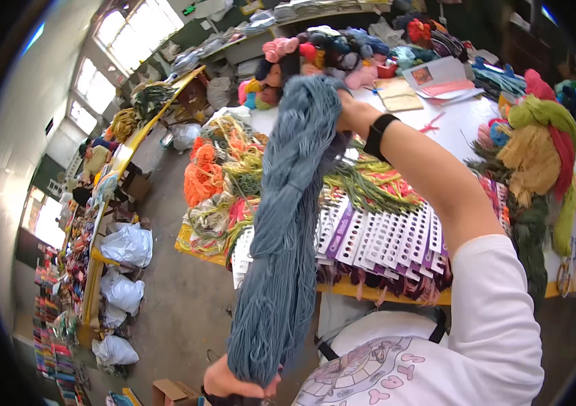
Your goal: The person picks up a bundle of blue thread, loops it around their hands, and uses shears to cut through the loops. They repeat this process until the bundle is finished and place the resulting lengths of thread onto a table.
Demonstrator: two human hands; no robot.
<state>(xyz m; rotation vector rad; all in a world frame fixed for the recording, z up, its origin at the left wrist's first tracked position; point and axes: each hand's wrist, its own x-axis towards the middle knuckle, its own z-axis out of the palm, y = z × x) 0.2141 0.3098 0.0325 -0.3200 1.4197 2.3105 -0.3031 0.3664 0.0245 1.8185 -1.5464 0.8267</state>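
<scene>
A long hank of blue-grey yarn (281, 216) stretches between my hands, slanting across the front of the table. At its far upper end my right hand (351, 112) grips it, the fingers partly hidden behind the strands; a black band circles that wrist. My left hand (233, 383) is closed around the lower end, near the bottom of the view. Behind the hank lie tangled orange and green yarns (205, 170) and a row of white punched cards (386, 237) with threads hanging from them.
Colourful yarn heaps (342, 57) crowd the table's far side, and several hanks (538, 149) hang over its right end. An open box or booklet (440, 80) lies beyond my right arm. White sacks (125, 245) stand on the floor at left, near a person (95, 157).
</scene>
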